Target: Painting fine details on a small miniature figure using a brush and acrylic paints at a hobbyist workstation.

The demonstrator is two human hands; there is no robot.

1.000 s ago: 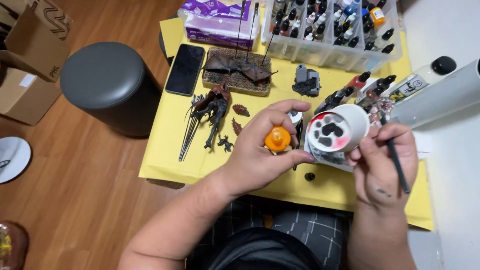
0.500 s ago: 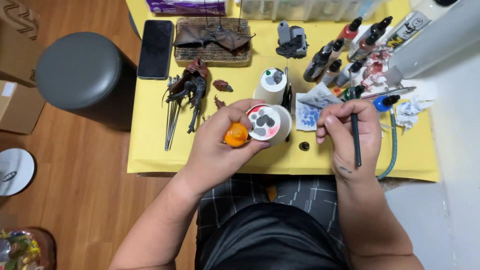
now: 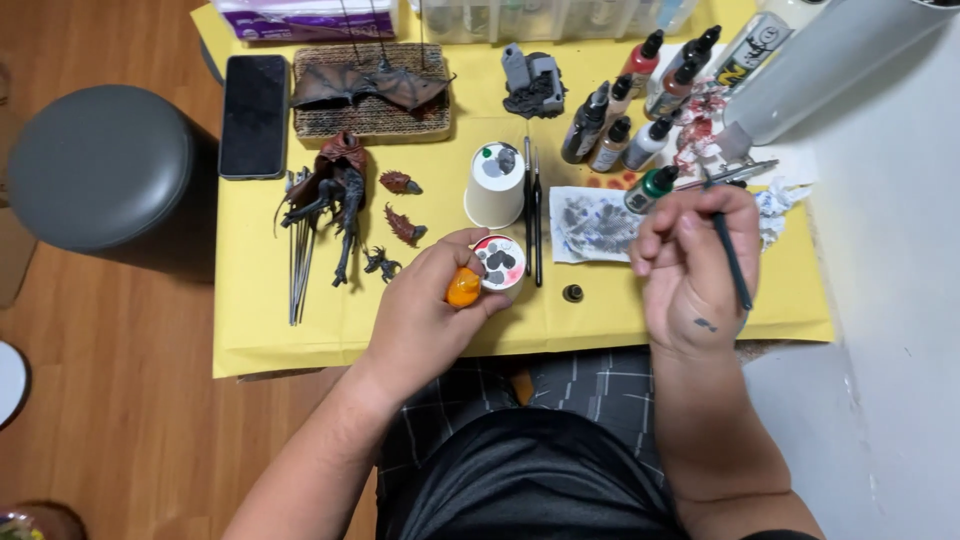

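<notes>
Holding orange piece (image 3: 463,288) in left hand (image 3: 425,315), paintbrush (image 3: 728,255) in right hand (image 3: 688,268)

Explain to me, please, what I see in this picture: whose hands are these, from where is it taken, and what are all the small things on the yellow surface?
The picture comes from a camera worn on a person's head, looking down, so both hands belong to that person. No machine is involved.

The left hand holds a small round white cup with grey, black and red paint blobs on its face, plus a small orange piece. The right hand holds a thin paintbrush.

On the yellow table cover lie a dark monster figure with loose parts, a woven mat carrying winged pieces, a black phone, an upturned paper cup, a stained paper towel and a group of paint dropper bottles. A grey stool stands beside the table.
</notes>
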